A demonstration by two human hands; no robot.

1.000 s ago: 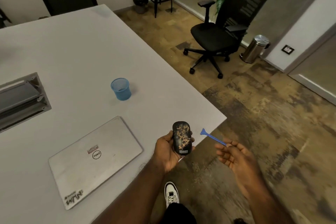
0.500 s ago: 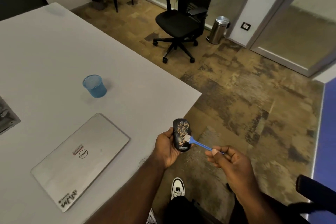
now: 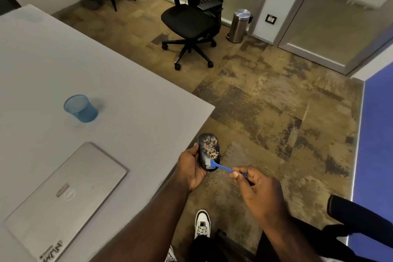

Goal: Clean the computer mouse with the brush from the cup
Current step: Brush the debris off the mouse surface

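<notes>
We find the left hand (image 3: pixel 192 169) clamped on the mouse (image 3: pixel 208 152) beyond the counter (image 3: pixel 127 83) edge, so debris falls floorward, while the right hand (image 3: pixel 258 189) pinches the brush (image 3: pixel 220 167) against its near end.

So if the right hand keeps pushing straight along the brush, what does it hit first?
Probably the mouse: the right hand points the brush up-left, and its bristles already seem to touch the mouse's near end, cradled in the left hand.
</notes>
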